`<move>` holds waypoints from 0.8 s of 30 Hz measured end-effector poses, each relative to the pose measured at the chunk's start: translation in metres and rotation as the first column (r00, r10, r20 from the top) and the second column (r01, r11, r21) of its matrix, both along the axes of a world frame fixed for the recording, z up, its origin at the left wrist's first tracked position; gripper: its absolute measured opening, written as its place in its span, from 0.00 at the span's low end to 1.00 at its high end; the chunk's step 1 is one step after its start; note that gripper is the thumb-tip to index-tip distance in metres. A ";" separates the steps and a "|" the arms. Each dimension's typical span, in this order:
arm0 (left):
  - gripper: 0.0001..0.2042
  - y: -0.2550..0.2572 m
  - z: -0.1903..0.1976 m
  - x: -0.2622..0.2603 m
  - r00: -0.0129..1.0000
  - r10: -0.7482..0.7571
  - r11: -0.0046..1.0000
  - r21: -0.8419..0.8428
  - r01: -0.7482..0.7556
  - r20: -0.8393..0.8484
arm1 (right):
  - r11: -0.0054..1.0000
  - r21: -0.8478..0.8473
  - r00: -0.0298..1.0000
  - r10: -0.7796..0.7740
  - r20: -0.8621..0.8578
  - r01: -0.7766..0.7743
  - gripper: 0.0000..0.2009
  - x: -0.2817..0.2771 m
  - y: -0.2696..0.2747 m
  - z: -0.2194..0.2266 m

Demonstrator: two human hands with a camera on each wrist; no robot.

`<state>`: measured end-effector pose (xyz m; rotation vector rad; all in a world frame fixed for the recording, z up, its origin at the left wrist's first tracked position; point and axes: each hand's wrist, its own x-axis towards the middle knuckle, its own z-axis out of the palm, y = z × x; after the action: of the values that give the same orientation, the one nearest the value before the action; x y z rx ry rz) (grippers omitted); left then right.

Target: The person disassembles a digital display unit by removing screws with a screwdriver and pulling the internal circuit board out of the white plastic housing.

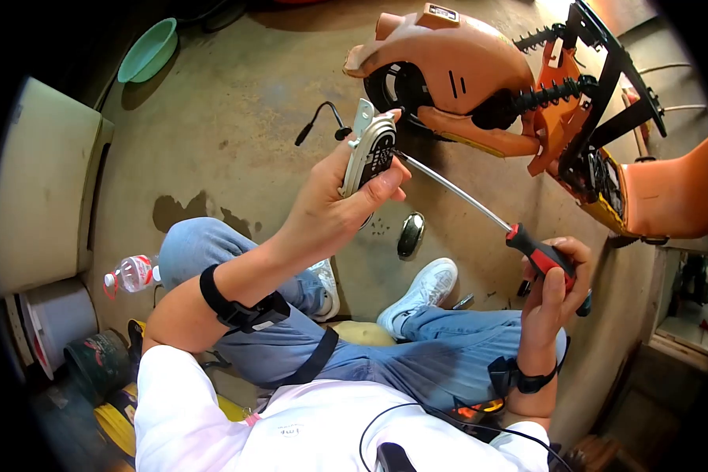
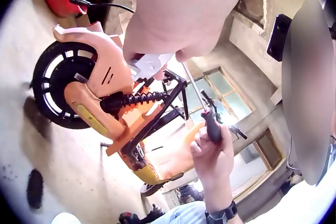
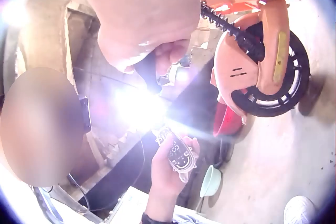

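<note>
My left hand (image 1: 322, 197) holds up an oval display unit (image 1: 370, 160) with a pale casing and a black face with markings. A metal bracket (image 1: 363, 116) stands up from its top, and a short black cable (image 1: 322, 118) with a plug hangs off beside it. The right hand (image 1: 557, 287) grips a screwdriver (image 1: 541, 256) by its red and black handle. Its long shaft slants up to the left, with the tip right at the display unit's edge. In the right wrist view, glare washes out the area beside the display unit (image 3: 178, 154).
An orange scooter body (image 1: 480, 67) with black springs lies ahead to the right. A dark oval piece (image 1: 411, 234) is on the floor near the shoes. Back left are a green basin (image 1: 149, 51) and a white cabinet (image 1: 43, 185); a plastic bottle (image 1: 134, 273) lies by the left knee.
</note>
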<state>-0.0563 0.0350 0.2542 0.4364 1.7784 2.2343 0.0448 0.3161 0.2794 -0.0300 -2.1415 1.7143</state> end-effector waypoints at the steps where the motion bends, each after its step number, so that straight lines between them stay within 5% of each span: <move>1: 0.27 0.001 0.002 0.002 1.000 0.022 1.000 0.004 -0.022 -0.005 | 1.000 0.026 1.000 0.012 -0.004 -0.012 0.22 0.000 -0.001 -0.001; 5: 0.30 -0.001 0.009 0.006 0.987 -0.002 0.998 0.068 -0.009 0.158 | 0.997 0.021 0.996 0.081 -0.026 -0.081 0.20 -0.005 -0.007 0.003; 10: 0.35 -0.002 0.011 0.003 0.992 0.019 0.995 -0.101 -0.007 0.123 | 0.986 -0.017 0.986 0.165 -0.019 -0.165 0.23 -0.010 -0.010 0.004; 16: 0.35 0.000 0.007 0.004 0.987 0.029 0.998 -0.068 -0.019 0.160 | 0.966 -0.062 0.966 0.245 -0.085 -0.251 0.23 -0.016 -0.005 0.001; 21: 0.33 0.001 0.006 0.003 0.993 0.036 0.998 -0.045 -0.031 0.113 | 0.996 -0.027 0.996 0.083 0.040 -0.082 0.16 -0.011 -0.002 -0.003; 24: 0.32 -0.001 0.001 0.005 0.998 0.008 1.000 -0.023 -0.007 0.057 | 1.000 0.007 0.995 0.027 0.091 -0.028 0.22 -0.013 0.000 -0.006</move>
<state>-0.0512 0.0343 0.2554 0.3584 1.7780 2.2065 0.0322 0.3163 0.2729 -0.0786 -2.2239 1.7512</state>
